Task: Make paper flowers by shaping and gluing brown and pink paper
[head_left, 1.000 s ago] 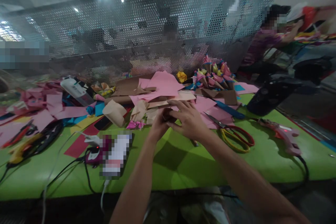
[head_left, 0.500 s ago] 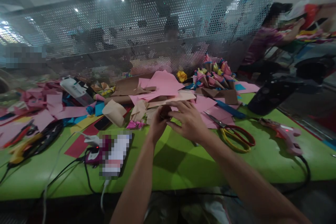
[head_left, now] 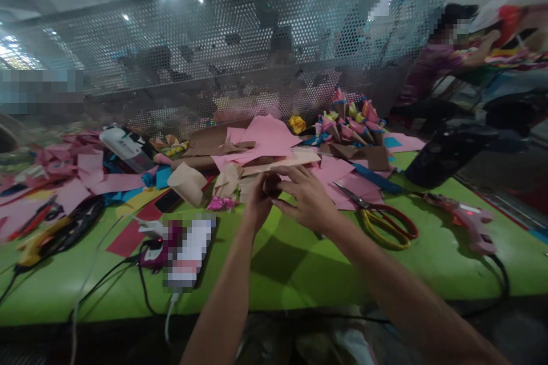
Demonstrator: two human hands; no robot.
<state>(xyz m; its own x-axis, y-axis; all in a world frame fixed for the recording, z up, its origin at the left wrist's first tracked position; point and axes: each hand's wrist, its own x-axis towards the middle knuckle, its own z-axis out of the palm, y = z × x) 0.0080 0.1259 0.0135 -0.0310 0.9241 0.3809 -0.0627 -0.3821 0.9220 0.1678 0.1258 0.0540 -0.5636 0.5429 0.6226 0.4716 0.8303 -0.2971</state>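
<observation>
My left hand (head_left: 258, 201) is closed around a small dark brown piece of paper (head_left: 271, 183), mostly covered by fingers, so its exact shape cannot be made out. From the other side, my right hand (head_left: 311, 197) curls over the same piece, thumb below and fingertips at its top. Both hands meet above the green table (head_left: 291, 279). Just beyond them lie pink paper sheets (head_left: 269, 136) and tan paper (head_left: 226, 179). A pair of scissors (head_left: 385, 222) with red and yellow handles rests right of my right hand.
A pink glue gun (head_left: 475, 222) and a dark container (head_left: 445, 154) stand right. Paper cones (head_left: 349, 120) are heaped behind. To the left are a phone (head_left: 190, 254), a power adapter (head_left: 156, 251) with cables and yellow-handled pliers (head_left: 47, 239). A perforated metal screen (head_left: 205, 63) closes the back.
Both hands stay in nearly the same place on the brown paper, with only slight finger movement. The whole view has shifted very slightly.
</observation>
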